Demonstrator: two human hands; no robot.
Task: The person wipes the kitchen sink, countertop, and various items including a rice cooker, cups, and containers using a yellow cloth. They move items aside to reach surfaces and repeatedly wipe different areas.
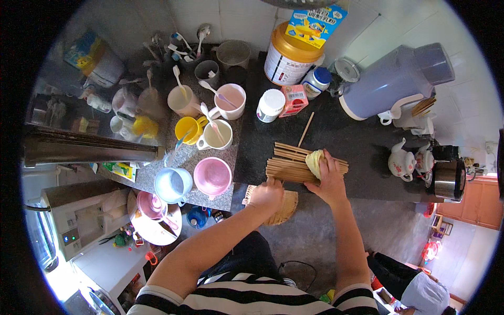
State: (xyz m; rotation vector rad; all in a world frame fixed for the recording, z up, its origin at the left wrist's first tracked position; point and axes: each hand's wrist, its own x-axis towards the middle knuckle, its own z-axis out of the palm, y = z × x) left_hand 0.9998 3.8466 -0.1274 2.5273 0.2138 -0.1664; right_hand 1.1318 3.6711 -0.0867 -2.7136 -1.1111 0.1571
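Observation:
Many thin wooden sticks, likely chopsticks (291, 169), lie side by side on the dark countertop in front of me. My right hand (328, 177) presses a crumpled pale yellow cloth (315, 163) onto their right part. At the near left end of the row is my left hand (267, 195), its fingers curled at the stick ends; whether it grips one is hidden. One stick (306, 129) lies apart, angled away beyond the row. Below the counter edge, partly behind my left hand, a woven straw-coloured item (286, 208) shows.
Cups with toothbrushes, a pink cup (212, 177) and a light blue cup (173, 185) stand left. Behind are a white bottle (271, 104), a red box (294, 101) and a gold-lidded can (289, 59). A large grey-blue jug (388, 84) and teapots (401, 161) stand right. A person (413, 285) is at lower right.

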